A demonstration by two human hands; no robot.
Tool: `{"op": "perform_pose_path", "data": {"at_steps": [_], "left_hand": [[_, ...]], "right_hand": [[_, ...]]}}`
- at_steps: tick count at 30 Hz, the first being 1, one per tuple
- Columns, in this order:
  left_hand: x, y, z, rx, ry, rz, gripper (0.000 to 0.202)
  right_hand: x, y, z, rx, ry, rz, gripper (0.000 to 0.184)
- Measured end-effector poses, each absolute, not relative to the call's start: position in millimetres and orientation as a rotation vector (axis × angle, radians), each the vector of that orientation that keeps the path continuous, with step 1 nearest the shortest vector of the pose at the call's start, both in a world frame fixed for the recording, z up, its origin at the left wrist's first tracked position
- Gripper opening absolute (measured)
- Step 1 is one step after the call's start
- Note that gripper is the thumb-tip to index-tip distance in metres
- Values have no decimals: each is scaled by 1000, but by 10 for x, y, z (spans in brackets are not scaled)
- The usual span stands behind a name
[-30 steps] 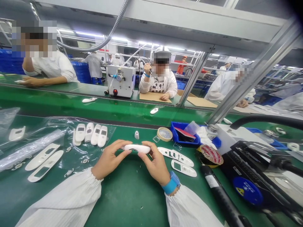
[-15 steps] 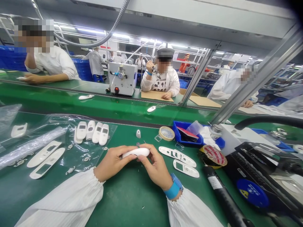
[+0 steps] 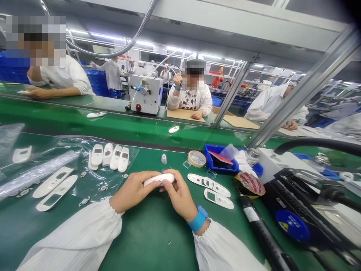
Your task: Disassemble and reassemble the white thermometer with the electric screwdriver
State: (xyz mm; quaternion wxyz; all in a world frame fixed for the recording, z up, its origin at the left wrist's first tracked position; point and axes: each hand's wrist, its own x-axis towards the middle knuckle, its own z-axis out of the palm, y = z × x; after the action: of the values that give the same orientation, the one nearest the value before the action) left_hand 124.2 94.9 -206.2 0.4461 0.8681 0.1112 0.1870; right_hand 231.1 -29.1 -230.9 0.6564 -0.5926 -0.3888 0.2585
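Between both hands is a white oval plastic housing, held above the green mat. My left hand grips one end, thumb along the near side. The other end is pinched by my right hand, which has a blue wristband. Fingers hide the housing's far side and underside. To the right lie a long white shell and a shorter shell with a window. Beyond the hands stands a small white cap.
Several white housings and small metal clips lie on clear plastic film to the left. A round dish, a blue bin, a tape roll and a black tool stand right. Across a green conveyor, co-workers sit.
My right hand has shifted slightly left and up along the housing, its thumb now nearer my left thumb. White pieces on the conveyor have moved left.
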Motion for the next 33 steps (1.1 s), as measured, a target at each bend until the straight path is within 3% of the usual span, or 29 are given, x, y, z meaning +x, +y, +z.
{"op": "perform_pose_path", "data": {"at_steps": [4, 6, 9, 12, 15, 20, 26, 29, 33], "left_hand": [[1293, 1012, -2089, 1674, 360, 380, 58], [1318, 975, -2115, 1481, 328, 348, 63], [1356, 873, -2159, 1353, 287, 315, 50], [1382, 831, -2175, 1255, 326, 372, 34], [1381, 897, -2170, 1039, 368, 415, 27], [1352, 1004, -2154, 868, 494, 328, 22], [1350, 899, -2134, 803, 558, 179, 25], [1369, 842, -2151, 796, 575, 188, 23], [1395, 812, -2188, 790, 596, 199, 22]], "right_hand": [[2316, -260, -2280, -1176, -583, 778, 35], [2291, -258, -2275, -1041, -438, 877, 36], [2218, -241, -2288, -927, -351, 1005, 36], [2141, -255, -2272, -1091, -438, 1044, 42], [2124, -473, -2140, -1415, -639, 812, 47], [2399, -1528, -1881, -1925, -976, 227, 30], [3086, -2851, -2078, -2585, -1259, -458, 33], [3279, -3025, -2167, -2607, -1783, -595, 49], [3396, -2914, -2172, -2332, -2317, -615, 66]]}}
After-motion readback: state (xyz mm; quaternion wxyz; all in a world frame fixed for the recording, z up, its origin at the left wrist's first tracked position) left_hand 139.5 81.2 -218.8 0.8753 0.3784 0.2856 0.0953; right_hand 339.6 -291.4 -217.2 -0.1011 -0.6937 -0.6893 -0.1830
